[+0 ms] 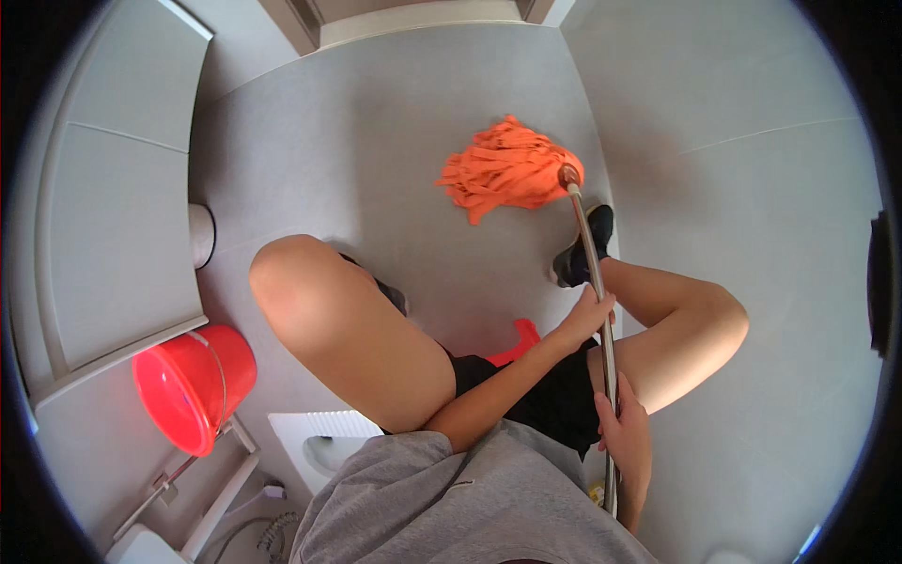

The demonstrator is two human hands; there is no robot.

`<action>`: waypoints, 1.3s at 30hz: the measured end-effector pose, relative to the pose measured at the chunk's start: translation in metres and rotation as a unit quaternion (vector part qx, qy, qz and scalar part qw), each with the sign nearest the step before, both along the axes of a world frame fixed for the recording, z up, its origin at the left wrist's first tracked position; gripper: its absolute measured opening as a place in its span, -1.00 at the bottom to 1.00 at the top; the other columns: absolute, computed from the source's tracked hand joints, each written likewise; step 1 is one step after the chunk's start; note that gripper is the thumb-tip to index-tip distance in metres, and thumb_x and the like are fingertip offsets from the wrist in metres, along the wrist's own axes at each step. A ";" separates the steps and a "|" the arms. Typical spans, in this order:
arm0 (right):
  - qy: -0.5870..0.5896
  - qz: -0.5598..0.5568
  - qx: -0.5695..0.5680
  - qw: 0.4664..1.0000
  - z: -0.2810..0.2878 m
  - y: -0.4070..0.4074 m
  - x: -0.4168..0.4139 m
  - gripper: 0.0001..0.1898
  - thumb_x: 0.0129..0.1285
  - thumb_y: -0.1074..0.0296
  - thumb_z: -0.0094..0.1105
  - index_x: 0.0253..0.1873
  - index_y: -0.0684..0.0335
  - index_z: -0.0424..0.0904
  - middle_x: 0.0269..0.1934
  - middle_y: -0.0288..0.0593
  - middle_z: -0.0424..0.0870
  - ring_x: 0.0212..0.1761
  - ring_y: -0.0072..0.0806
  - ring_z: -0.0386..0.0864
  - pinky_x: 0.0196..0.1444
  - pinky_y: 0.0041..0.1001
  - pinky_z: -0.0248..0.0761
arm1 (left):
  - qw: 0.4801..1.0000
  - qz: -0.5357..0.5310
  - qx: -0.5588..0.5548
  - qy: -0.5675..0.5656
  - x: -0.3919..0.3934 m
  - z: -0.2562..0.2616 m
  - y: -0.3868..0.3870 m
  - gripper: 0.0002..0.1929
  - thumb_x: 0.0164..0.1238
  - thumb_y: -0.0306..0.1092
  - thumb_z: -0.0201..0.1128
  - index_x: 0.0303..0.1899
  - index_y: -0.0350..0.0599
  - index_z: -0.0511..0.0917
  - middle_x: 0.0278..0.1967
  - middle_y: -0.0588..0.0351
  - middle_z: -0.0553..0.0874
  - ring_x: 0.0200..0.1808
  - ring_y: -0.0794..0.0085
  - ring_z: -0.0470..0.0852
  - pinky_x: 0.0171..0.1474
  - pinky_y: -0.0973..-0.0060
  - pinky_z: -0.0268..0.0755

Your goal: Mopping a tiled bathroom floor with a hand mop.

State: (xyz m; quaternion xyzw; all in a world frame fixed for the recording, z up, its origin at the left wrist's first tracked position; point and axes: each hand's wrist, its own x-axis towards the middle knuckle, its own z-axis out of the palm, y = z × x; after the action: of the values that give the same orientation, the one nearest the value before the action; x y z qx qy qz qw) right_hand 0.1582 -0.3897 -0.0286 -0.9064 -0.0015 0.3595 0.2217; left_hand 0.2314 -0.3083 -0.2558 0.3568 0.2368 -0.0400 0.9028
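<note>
A mop with an orange strip head (509,169) lies spread on the grey floor near the right wall. Its metal handle (590,243) runs back from the head towards my body. My left hand (590,314) grips the handle about midway, over my right shin. Lower on the same handle, beside my right thigh, my right hand (626,423) is wrapped round it, with some fingers hidden behind the pole. A red plastic object (520,342) shows partly between my legs, mostly hidden by my left arm and shorts.
A red bucket (236,363) hangs tilted at the lower left, by a rail. Near it are a white squat toilet (292,430) and a coiled hose (275,532). A cabinet (127,233) stands at left, the wall (740,211) at right, a door threshold (423,15) ahead.
</note>
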 end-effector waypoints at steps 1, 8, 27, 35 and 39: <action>-0.008 -0.005 -0.006 1.000 0.002 -0.002 -0.003 -0.50 0.50 0.17 0.17 0.44 0.19 0.41 -0.57 -0.17 0.53 -0.67 -0.46 0.54 -0.60 -0.42 0.42 | 0.997 -0.062 -0.026 -0.025 0.004 0.007 -0.004 -0.76 0.64 -0.15 0.06 -0.02 -0.10 0.30 -0.40 0.15 0.59 -0.40 0.50 0.60 -0.40 0.45 0.47; 0.007 -0.029 0.014 0.999 -0.002 0.014 0.001 -0.47 0.51 0.24 0.15 0.50 0.21 0.37 -0.54 -0.24 0.49 -0.63 -0.55 0.50 -0.64 -0.49 0.39 | 0.996 -0.030 -0.087 -0.018 0.008 0.008 0.007 -0.80 0.58 -0.21 0.11 -0.11 -0.12 0.37 -0.44 0.14 0.59 -0.52 0.43 0.59 -0.46 0.44 0.51; 0.169 0.343 0.194 0.903 -0.061 0.134 0.000 -0.44 0.52 0.18 0.10 0.52 0.20 0.26 -0.60 -0.07 0.58 -0.68 -0.32 0.61 -0.57 -0.32 0.48 | 0.873 0.452 0.080 0.165 -0.142 0.003 0.202 -0.78 0.56 -0.20 0.13 -0.28 -0.10 0.43 -0.53 0.24 0.48 -0.58 0.56 0.47 -0.49 0.55 0.36; 0.269 0.080 0.217 0.935 -0.061 0.050 0.012 -0.48 0.54 0.23 0.11 0.51 0.19 0.34 -0.57 -0.33 0.48 -0.70 -0.63 0.42 -0.64 -0.55 0.36 | 0.926 0.299 0.116 0.200 -0.079 -0.019 0.104 -0.75 0.57 -0.18 0.12 -0.17 -0.17 0.37 -0.51 0.15 0.54 -0.56 0.46 0.55 -0.49 0.41 0.44; 0.159 -0.017 0.179 0.971 -0.039 0.015 0.017 -0.49 0.55 0.33 0.07 0.53 0.26 0.33 -0.60 -0.33 0.44 -0.69 -0.67 0.38 -0.70 -0.61 0.29 | 0.975 0.116 0.156 0.109 -0.029 -0.036 0.052 -0.72 0.59 -0.14 0.12 -0.09 -0.19 0.37 -0.41 0.09 0.63 -0.48 0.47 0.62 -0.44 0.48 0.49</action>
State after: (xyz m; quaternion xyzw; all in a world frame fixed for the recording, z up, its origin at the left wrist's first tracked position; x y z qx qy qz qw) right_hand 0.1750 -0.3743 -0.0678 -0.7828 -0.0149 0.4891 0.3843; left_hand 0.2022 -0.2559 -0.2915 0.4573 0.3765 0.0637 0.8032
